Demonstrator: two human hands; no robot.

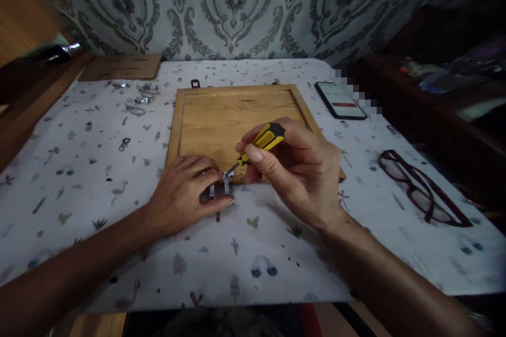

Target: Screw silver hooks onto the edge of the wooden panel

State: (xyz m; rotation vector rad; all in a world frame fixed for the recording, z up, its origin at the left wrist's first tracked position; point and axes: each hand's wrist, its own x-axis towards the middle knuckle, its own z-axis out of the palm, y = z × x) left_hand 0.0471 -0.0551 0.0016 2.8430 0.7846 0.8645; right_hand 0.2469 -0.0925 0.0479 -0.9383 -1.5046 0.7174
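A wooden panel (221,121) with a raised frame lies flat on the table. At its near edge sits a small shiny metal latch (226,184). My left hand (185,189) is closed around the latch, its thumb below and its fingers resting on the panel's near left corner. My right hand (304,174) grips a short yellow and black screwdriver (266,138) by the handle. The screwdriver slants down to the left, and its tip meets the top of the latch. A screw under the tip is too small to make out.
Several metal latches (144,96) lie at the back left, near a flat piece of cardboard (118,67). A small metal loop (125,144) lies left of the panel. To the right are a phone (340,101) and dark-framed glasses (421,189). A patterned cloth (190,274) covers the table.
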